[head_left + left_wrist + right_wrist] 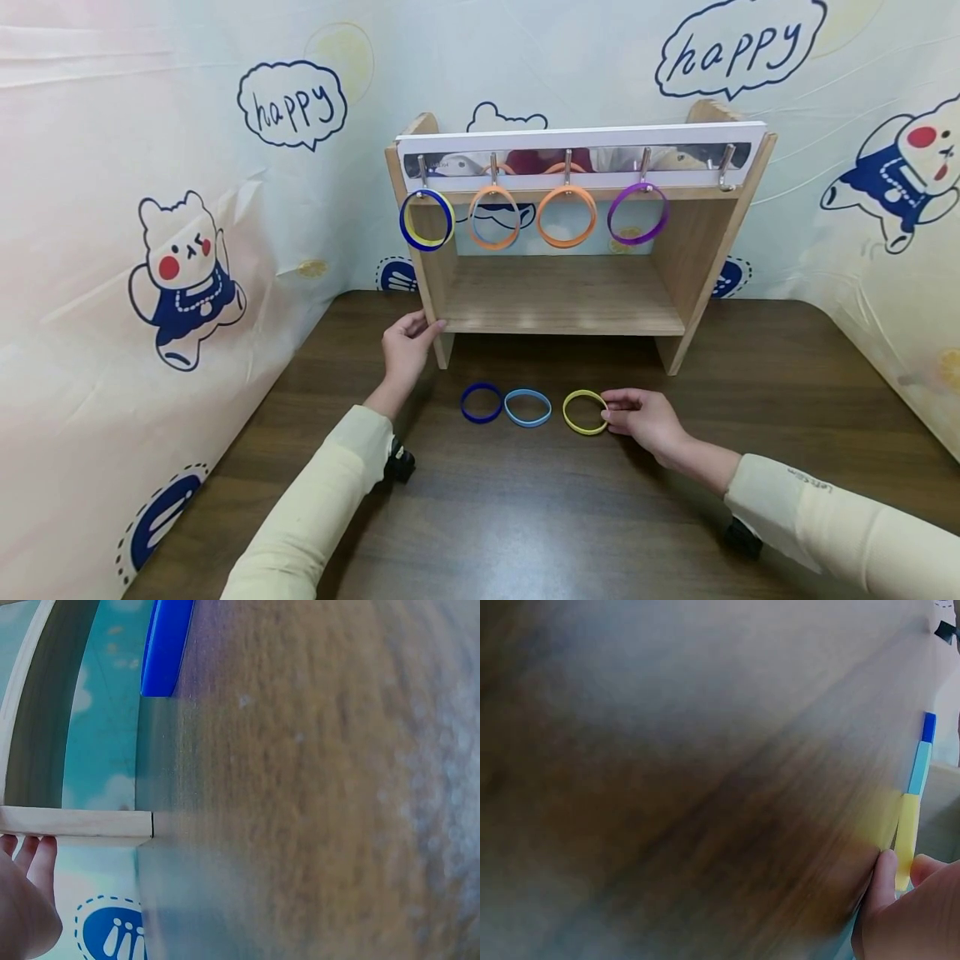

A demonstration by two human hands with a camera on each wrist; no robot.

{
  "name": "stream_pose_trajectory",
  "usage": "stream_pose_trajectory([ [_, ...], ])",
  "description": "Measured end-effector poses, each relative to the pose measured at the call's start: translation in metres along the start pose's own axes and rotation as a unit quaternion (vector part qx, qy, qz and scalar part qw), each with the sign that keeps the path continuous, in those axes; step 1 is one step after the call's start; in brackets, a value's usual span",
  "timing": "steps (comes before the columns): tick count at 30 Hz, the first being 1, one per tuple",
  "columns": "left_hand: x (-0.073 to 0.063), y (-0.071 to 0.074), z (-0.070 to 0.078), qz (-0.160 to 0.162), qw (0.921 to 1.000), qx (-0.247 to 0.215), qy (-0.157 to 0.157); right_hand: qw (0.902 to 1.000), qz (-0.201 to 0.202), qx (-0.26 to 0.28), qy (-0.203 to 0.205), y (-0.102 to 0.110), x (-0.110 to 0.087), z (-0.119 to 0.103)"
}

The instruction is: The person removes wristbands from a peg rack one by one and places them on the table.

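On a dark-brown wood-grain table (480, 517), right hand (647, 423) pinching a round yellow band (582, 432), a round light-blue band (527, 424) to its left, left hand (404, 357) gripping a pale wooden rack (562, 300) by its side.

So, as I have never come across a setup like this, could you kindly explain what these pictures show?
Of course. There is no machine here: a person works with two bare hands. The wide picture comes from a camera worn on the head; the two tilted close-ups come from cameras on the left and right wrists.

On the brown table stands a wooden rack. Coloured rings hang from four of its five hooks, and the hook at the right end is bare. In front of the rack are a dark blue ring, a light blue ring and a yellow ring.

The left hand holds the rack's left side, while the right hand pinches the yellow ring's edge.
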State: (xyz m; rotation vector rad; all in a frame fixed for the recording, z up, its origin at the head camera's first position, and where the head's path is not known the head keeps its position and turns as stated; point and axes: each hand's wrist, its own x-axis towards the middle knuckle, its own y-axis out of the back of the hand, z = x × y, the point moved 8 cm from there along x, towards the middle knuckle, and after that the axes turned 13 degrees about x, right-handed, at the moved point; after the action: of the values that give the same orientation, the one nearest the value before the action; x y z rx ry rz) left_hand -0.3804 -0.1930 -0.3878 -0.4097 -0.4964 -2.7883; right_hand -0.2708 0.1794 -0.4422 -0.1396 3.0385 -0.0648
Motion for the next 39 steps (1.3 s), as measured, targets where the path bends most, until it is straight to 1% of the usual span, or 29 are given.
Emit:
stream_pose_trajectory([
  [6,-0.012,0.005,0.026,-0.014,0.9999,0.005,0.003,0.9999,0.002,-0.007,0.006,0.000,-0.001,-0.001],
  [9,-0.013,0.005,0.027,-0.014,0.9998,0.011,0.008,0.9999,0.003,-0.011,0.006,0.000,-0.002,-0.001],
  [11,-0.013,0.005,0.027,-0.015,0.9998,0.012,0.008,0.9999,0.003,-0.014,0.005,0.001,-0.002,-0.001],
  [15,-0.005,0.003,0.010,-0.012,0.9999,-0.002,0.010,0.9998,0.001,-0.016,0.011,0.001,-0.002,-0.005],
  [18,0.001,0.000,-0.003,-0.007,0.9998,-0.014,0.010,0.9995,0.000,-0.015,0.028,0.002,-0.001,-0.010],
  [19,0.002,0.000,-0.005,-0.004,0.9999,-0.015,0.008,0.9992,0.000,-0.017,0.036,0.002,0.000,-0.013],
  [25,0.002,-0.001,-0.005,0.006,1.0000,-0.005,-0.005,0.9960,0.010,-0.025,0.085,0.006,0.003,-0.029],
  [30,0.001,-0.001,-0.005,0.011,0.9999,-0.004,-0.006,0.9927,0.010,-0.017,0.119,0.007,0.006,-0.045],
  [33,0.000,-0.001,-0.004,0.014,0.9998,-0.007,-0.008,0.9899,0.012,-0.010,0.141,0.007,0.008,-0.059],
  [39,0.000,0.000,-0.002,0.021,0.9995,-0.016,-0.019,0.9827,0.032,0.011,0.182,0.011,0.009,-0.097],
])
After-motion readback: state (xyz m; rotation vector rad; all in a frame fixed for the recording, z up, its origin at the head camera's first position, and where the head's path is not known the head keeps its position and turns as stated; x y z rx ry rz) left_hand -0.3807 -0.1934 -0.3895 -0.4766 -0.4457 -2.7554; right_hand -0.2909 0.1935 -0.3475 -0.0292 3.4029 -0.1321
